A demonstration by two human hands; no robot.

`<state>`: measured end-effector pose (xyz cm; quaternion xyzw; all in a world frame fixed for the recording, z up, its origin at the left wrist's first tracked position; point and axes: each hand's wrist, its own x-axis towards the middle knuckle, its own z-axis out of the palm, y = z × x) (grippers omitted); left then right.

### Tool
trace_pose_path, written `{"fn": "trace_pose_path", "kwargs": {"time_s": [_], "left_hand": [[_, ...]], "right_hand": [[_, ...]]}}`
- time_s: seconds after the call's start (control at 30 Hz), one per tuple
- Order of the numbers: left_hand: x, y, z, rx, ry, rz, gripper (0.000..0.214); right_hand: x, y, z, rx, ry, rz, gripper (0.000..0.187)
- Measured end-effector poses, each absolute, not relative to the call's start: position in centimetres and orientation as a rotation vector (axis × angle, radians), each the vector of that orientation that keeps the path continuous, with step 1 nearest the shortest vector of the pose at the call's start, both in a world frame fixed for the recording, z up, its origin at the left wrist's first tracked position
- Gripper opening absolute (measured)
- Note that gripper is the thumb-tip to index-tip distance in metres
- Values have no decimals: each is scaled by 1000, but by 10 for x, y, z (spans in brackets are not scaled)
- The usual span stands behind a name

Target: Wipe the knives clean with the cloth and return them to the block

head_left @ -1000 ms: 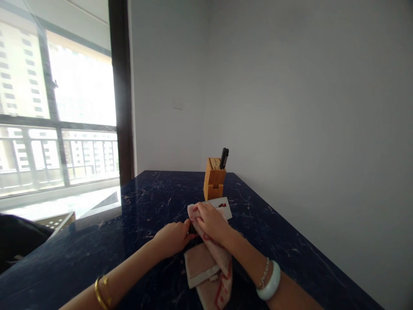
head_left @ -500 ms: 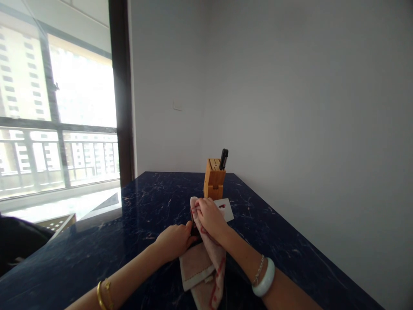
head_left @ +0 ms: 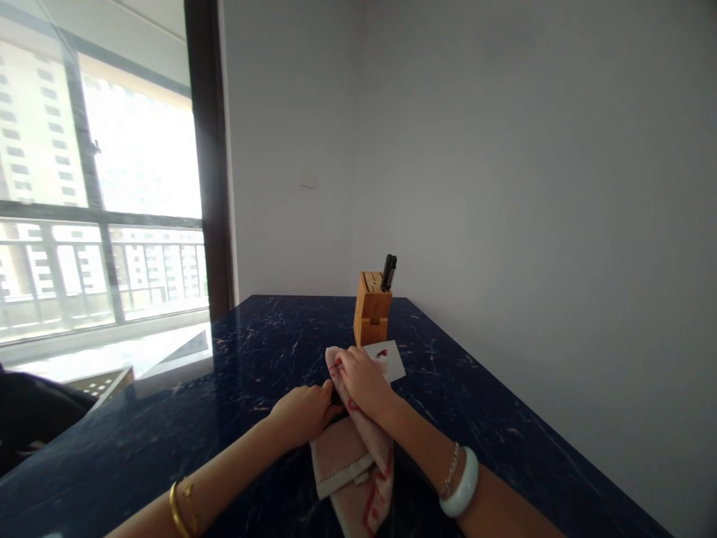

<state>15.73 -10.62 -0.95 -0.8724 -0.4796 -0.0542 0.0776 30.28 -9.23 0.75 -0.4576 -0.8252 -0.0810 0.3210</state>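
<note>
L hand (head_left: 302, 413) wrapped round dark obj (head_left: 337, 397), mostly hidden; R hand (head_left: 363, 379) clenched on pink towel (head_left: 343, 450); knife block (head_left: 373, 314) stands on table (head_left: 274, 336), btwn hands & far edge

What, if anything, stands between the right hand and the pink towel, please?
Nothing visible does: the right hand is directly on the pink towel. The white card and wooden knife block are both beyond that hand.

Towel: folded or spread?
Folded, not spread: the pink towel is gathered under the right hand, its lower part overlapping in layers.
</note>
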Motion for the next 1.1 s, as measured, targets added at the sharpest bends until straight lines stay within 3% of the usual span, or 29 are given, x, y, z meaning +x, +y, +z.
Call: {"fn": "trace_pose_path", "kwargs": {"time_s": [0.6,1.1], "left_hand": [[147,-98,-9,-2705,-1494,-167,42],[149,-102,-7,-2694,-1486,-140,43]], "right_hand": [[304,-100,-7,-1229,-2443,-104,9],[302,-100,-3,-1245,-2314,-74,11]]}}
